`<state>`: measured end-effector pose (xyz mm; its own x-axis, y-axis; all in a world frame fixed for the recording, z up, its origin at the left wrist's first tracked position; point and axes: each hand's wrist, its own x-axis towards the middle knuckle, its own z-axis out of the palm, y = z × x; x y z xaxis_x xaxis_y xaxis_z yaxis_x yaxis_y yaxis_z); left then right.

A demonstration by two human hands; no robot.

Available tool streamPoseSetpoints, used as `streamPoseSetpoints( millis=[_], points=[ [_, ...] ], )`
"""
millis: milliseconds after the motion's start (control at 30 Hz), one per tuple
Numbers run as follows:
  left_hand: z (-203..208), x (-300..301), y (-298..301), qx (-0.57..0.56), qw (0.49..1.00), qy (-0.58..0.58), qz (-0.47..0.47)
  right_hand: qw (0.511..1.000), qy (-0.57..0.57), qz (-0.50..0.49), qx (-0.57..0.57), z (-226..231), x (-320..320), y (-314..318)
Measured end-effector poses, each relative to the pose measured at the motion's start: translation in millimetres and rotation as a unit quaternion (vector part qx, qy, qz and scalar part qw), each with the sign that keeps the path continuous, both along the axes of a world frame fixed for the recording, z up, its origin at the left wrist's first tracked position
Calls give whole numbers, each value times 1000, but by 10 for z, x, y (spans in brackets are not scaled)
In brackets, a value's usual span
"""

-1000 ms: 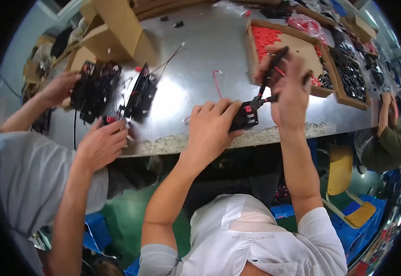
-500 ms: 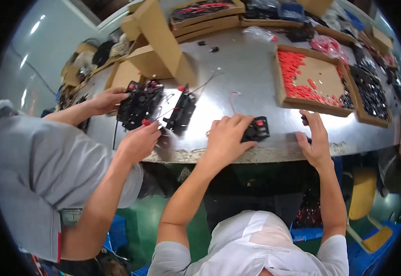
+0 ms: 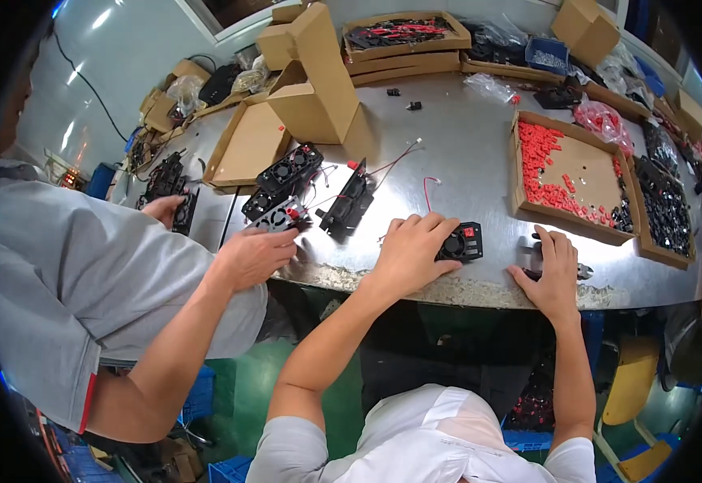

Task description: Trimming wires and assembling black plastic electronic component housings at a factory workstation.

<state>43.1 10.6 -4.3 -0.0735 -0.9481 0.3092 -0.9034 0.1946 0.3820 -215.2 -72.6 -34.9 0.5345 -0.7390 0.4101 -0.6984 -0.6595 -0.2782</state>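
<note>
My left hand (image 3: 410, 251) is wrapped over a small black fan unit (image 3: 469, 240) that lies near the table's front edge. A red switch-like part shows at the unit's right end, and a thin red wire (image 3: 426, 190) with a white plug runs out behind it. My right hand (image 3: 554, 274) is curled round the dark handles of pliers (image 3: 583, 272). Their metal jaws stick out to the right of the hand, low over the tabletop. To the left, a long black housing (image 3: 347, 200) with wires lies on its side.
A co-worker's right hand (image 3: 260, 256) touches black fan units (image 3: 290, 167) at my left; their left hand (image 3: 164, 211) is beside more black parts. A carton tray (image 3: 574, 216) of red pieces stands at right. Behind it all are an upright cardboard box (image 3: 327, 88) and trays.
The view has shifted. The co-worker's left hand has left the fan units and moved leftward to other parts. The pliers' jaws now show beside my right hand; my left hand stays on the fan unit.
</note>
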Motion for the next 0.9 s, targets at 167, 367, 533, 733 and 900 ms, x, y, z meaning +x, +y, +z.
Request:
streamPoseSetpoints(
  millis=[167, 367, 533, 733, 900],
  points=[
    [63, 79, -172, 17, 999, -28, -16, 1000, -4, -16, -24, 16, -142, -8],
    [189, 622, -140, 68, 995, -29, 72, 1000, -16, 22, 6, -3, -87, -67],
    [224, 411, -158, -117, 965, -182, 150, 1000, -22, 6, -1, -3, -187, -68],
    [-335, -54, 16, -89, 986, 25, 138, 1000, -17, 9, 12, -30, -120, -38],
    [-440, -7, 27, -115, 981, 74, 135, 1000, -5, -4, 23, 14, -49, 47]
  ],
)
